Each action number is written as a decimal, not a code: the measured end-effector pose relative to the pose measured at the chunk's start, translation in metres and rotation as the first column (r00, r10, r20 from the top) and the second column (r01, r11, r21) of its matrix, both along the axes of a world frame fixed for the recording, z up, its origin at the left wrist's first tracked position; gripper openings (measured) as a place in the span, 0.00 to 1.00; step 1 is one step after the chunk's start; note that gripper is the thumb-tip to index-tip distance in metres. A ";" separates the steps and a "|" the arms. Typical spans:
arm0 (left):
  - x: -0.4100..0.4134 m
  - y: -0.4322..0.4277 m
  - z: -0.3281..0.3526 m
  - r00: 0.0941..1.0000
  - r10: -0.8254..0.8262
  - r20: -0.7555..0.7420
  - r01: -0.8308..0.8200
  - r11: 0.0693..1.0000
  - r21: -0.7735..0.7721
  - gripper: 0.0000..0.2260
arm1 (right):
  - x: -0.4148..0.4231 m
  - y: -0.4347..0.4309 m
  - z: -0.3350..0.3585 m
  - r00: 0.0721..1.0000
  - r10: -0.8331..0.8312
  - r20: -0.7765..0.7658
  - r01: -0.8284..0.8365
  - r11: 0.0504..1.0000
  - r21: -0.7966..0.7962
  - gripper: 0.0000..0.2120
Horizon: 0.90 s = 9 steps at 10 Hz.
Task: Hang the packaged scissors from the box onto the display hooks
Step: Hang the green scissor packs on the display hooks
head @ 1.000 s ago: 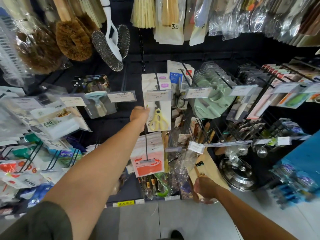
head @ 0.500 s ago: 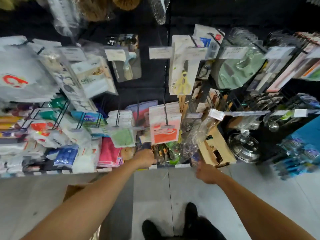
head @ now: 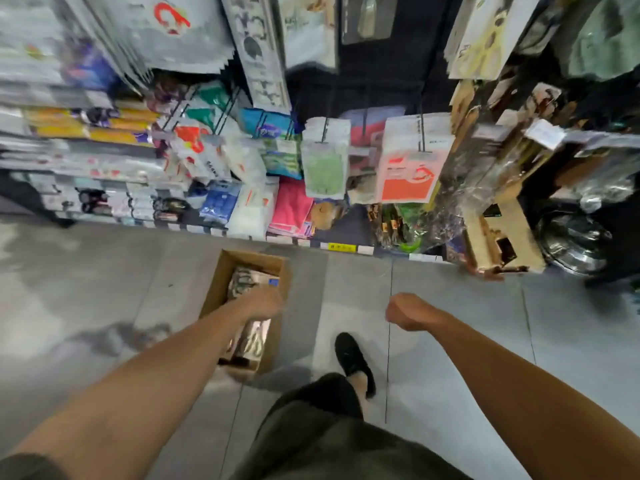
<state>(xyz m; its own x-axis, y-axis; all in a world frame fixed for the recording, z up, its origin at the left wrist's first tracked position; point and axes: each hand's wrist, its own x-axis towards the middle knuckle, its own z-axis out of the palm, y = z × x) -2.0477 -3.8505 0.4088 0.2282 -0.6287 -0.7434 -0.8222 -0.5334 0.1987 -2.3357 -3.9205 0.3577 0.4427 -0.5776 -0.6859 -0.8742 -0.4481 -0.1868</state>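
Note:
An open cardboard box stands on the grey floor in front of the shelving. Packaged scissors lie inside it, and more packs show below my wrist. My left hand reaches down over the box's middle; its fingers point into the box and are hidden, so a grip cannot be made out. My right hand hangs over the floor to the right, fingers loosely curled, holding nothing. A blurred white pack with yellow scissors hangs on the display at the top right.
Hooks crowded with hanging packets fill the display above the floor. A brown carton and a steel pot lid sit at the lower right shelf. My black shoe stands right of the box.
The view has tipped down from the display to the floor. My left hand dropped from the hung scissors pack to the box. My right hand drew back from the shelf edge.

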 end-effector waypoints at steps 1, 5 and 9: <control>0.027 0.070 0.006 1.000 -0.024 0.020 0.023 0.999 0.048 0.14 | 0.033 0.041 -0.016 1.000 -0.028 0.004 0.027 0.996 0.083 0.17; 0.095 0.175 0.036 0.993 -0.073 0.094 0.055 0.982 0.180 0.16 | 0.139 0.151 -0.019 0.982 -0.104 0.158 0.065 0.969 0.238 0.15; 0.205 0.150 -0.058 0.971 -0.236 -0.047 0.241 0.950 0.198 0.09 | 0.271 0.172 -0.078 0.916 -0.380 0.128 0.304 0.866 0.396 0.13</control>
